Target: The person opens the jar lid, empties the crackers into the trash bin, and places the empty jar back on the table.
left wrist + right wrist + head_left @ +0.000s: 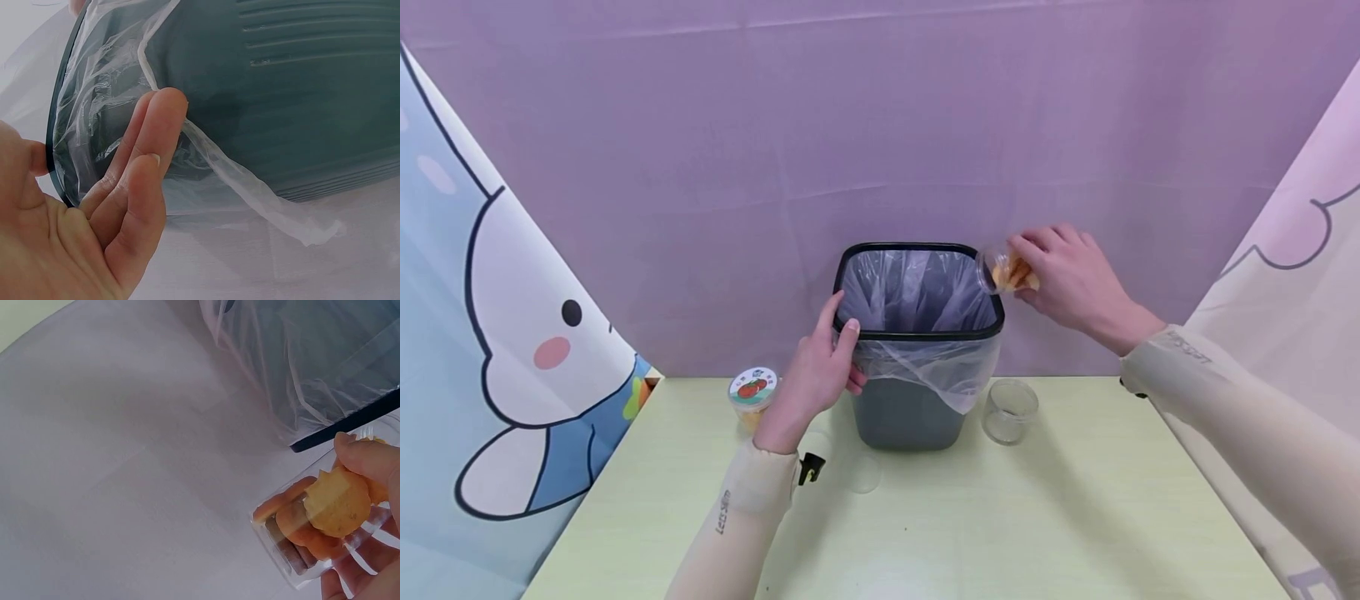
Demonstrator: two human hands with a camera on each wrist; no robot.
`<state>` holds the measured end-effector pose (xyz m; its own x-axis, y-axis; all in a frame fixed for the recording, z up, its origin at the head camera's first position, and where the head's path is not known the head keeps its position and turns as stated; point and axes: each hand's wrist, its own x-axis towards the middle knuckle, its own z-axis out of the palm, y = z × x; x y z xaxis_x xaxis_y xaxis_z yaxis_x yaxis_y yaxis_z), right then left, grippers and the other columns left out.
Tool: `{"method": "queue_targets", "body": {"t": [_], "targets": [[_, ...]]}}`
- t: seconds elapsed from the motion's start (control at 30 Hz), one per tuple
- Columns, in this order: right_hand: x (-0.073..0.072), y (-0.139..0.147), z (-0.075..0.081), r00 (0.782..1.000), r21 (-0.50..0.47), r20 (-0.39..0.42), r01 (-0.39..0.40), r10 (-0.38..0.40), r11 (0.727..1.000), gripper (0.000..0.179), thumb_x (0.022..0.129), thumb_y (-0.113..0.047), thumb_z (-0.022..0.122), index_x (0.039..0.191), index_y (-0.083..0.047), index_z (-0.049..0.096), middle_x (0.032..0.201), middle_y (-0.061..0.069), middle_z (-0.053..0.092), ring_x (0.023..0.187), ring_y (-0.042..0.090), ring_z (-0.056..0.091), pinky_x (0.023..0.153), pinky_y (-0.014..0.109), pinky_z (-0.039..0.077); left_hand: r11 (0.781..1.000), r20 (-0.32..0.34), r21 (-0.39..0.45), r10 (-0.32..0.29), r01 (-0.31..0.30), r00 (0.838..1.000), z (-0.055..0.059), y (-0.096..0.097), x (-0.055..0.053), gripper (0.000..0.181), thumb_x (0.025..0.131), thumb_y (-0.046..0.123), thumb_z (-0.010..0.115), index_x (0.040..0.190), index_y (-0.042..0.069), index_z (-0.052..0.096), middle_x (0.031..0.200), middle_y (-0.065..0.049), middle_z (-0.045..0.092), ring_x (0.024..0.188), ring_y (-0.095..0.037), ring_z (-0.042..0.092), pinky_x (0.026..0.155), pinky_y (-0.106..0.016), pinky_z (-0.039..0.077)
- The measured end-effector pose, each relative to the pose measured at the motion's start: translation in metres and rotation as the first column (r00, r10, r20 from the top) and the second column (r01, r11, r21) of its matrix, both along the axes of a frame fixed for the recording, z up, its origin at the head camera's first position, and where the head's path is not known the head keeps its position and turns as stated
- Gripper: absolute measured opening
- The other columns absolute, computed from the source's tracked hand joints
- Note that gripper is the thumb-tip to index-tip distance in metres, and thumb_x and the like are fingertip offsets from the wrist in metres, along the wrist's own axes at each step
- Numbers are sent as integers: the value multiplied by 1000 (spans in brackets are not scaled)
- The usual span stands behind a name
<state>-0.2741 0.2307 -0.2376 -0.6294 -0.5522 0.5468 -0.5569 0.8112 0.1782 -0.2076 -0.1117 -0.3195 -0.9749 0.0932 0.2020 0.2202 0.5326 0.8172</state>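
A dark grey trash bin [910, 412], lined with a clear plastic bag [958, 367], stands upright against the back. My left hand [820, 358] holds its front left rim corner; several fingers [140, 172] lie on the bag outside, below the rim. Over on the right, my right hand [1071, 279] grips a clear plastic jar [987, 271] tipped on its side, its mouth over the bin's right rim. Inside the jar are yellow scalloped round snacks [337, 503] and brown sticks [290, 547] near its base.
An uncovered clear jar [1010, 412] stands right of the bin. Behind my left wrist is a lidded jar [752, 396] with a red fruit picture on its white top. A clear disc [865, 473] lies before the bin. Purple cloth [700, 208] hangs close behind.
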Motion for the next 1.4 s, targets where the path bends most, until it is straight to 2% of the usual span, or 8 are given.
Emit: {"method": "queue_targets", "body": {"t": [0.27,0.47,0.63,0.97,1.2,1.4], "targets": [[-4,-4,3,987,80,-129,-86,96,993,71,65,-8,91,129,-3,60,121,21,60,107,43,51,81,56,43,1000,-8,0,-2,2,1000,-2,-1,-1,67,103,61,32,160,31,12,64,-4,68,52,-18,66,70,-41,52],[-6,-7,4,973,101,-178,-128,145,987,68,65,-5,90,127,-3,62,119,20,62,106,42,52,79,55,44,1000,-7,-3,-3,3,1000,-3,-2,-1,67,102,61,31,160,32,12,64,-4,68,52,-18,66,68,-41,52],[-6,-10,5,967,123,-199,-134,157,983,65,67,-5,89,126,-3,62,120,19,62,106,40,52,80,54,45,1000,-6,3,-3,3,1000,-2,-2,-2,66,103,60,31,160,33,12,63,-4,68,52,-19,66,65,-41,51],[-6,-16,10,959,201,-226,-127,172,971,57,73,-3,81,126,-4,62,120,20,62,109,40,52,84,54,45,1000,-11,3,4,-4,1000,-2,-3,-1,65,103,58,32,160,33,13,62,-3,68,51,-19,66,68,-41,52],[-5,-18,12,950,232,-254,-122,182,965,55,75,-1,77,128,-3,62,119,19,63,109,39,53,86,52,45,1000,-12,-2,7,-7,1000,-2,-3,-1,65,103,59,32,159,33,13,62,-3,67,51,-19,66,66,-40,52],[-5,-17,12,948,263,-258,-116,185,958,58,75,-1,77,130,-3,61,120,20,61,109,39,52,86,52,44,1000,-6,-2,9,-9,1000,-3,-3,-1,65,103,59,32,159,33,13,62,-3,67,51,-19,66,70,-41,53]]}}
